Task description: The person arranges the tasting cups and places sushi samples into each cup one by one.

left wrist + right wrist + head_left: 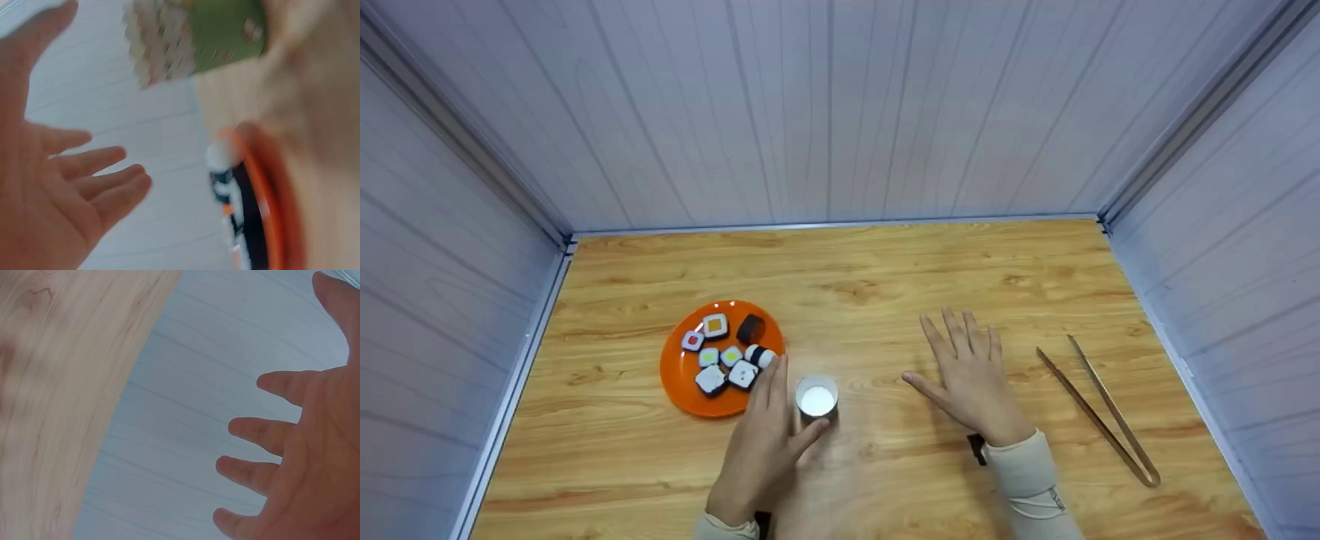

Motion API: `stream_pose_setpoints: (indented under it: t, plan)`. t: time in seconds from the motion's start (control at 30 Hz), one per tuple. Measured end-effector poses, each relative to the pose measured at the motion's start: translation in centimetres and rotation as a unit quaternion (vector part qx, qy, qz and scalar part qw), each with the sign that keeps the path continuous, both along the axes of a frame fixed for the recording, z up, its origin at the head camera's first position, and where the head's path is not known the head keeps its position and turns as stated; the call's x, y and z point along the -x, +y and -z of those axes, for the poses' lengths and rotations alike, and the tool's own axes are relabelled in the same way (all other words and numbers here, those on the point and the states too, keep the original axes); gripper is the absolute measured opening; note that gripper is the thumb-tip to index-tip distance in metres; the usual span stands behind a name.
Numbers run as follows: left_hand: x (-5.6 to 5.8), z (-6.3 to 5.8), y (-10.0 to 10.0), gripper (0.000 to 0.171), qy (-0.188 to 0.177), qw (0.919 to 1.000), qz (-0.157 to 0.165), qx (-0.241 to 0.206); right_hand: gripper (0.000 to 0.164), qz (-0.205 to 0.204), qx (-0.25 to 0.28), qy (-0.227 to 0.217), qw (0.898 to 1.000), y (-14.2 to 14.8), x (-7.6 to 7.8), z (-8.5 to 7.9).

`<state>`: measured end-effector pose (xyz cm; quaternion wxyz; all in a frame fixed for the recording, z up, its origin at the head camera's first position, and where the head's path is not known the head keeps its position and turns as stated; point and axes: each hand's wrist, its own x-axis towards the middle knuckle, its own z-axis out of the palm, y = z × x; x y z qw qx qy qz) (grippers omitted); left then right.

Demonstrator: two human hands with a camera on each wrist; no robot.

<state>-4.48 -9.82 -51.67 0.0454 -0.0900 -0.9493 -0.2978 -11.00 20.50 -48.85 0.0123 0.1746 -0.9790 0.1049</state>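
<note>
1. My left hand [761, 442] lies low over the wooden table [885, 285] with its fingers straight and relaxed, holding nothing; the thumb reaches toward the small white cup [817, 400], and I cannot tell whether it touches it.
2. The fingertips of that hand end at the near edge of the orange plate [679, 382].
3. My right hand [971, 379] is spread flat, palm down, fingers apart, gripping nothing; from the head view I cannot tell whether it rests on the wood or hangs just above it.
4. The cup stands upright between my two hands, just beside the plate's right rim.
5. On the plate sit several toy sushi pieces [727, 354], clustered toward its right half.
6. A pair of metal tongs [1099, 409] lies on the table to the right of my right hand, apart from it.
</note>
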Motion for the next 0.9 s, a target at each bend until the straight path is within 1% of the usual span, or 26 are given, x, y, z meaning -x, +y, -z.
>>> stream_pose_setpoints:
  t: [0.07,0.13,0.23,0.3,0.37,0.47,0.57,0.63,0.73,0.83,0.9]
  plan:
    - [-0.2,0.5,0.6,0.108,-0.014,0.9993,-0.014,-0.032,0.087,-0.002,0.0,0.002,1.0,0.0,0.0,-0.1]
    - [-0.3,1.1,1.0,0.109,-0.024,0.9983,-0.025,-0.047,0.087,-0.005,0.005,0.001,1.0,-0.1,0.0,-0.2]
    - [-0.3,2.1,1.5,0.11,-0.032,0.996,-0.042,-0.073,0.087,-0.006,0.01,0.0,1.0,-0.1,0.0,-0.2]
    - [-0.3,2.7,1.8,0.111,-0.035,0.993,-0.054,-0.099,0.086,-0.008,0.012,-0.001,1.0,-0.1,-0.1,-0.2]
    - [-0.4,3.4,2.0,0.111,-0.037,0.9873,-0.071,-0.137,0.084,-0.012,0.015,0.0,1.0,-0.2,-0.1,-0.2]
    - [-0.5,4.4,2.5,0.109,-0.045,0.9743,-0.099,-0.197,0.082,-0.024,0.023,0.003,0.999,-0.5,-0.1,0.0]
    - [-0.5,5.4,3.1,0.105,-0.056,0.9617,-0.123,-0.238,0.079,-0.036,0.032,0.006,0.999,-0.9,-0.1,0.2]
    - [-0.4,5.9,3.4,0.102,-0.065,0.9584,-0.132,-0.245,0.077,-0.043,0.039,0.018,0.998,-1.2,-0.2,0.4]
    - [-0.3,6.3,3.7,0.097,-0.076,0.9585,-0.139,-0.237,0.068,-0.066,0.059,0.059,0.994,-1.7,-0.3,0.7]
    - [0.0,6.6,3.8,0.093,-0.083,0.9597,-0.144,-0.226,0.057,-0.101,0.079,0.116,0.985,-2.4,-0.3,1.0]
    - [0.2,6.6,3.8,0.091,-0.081,0.9615,-0.146,-0.219,0.051,-0.125,0.091,0.145,0.977,-2.9,-0.3,1.3]
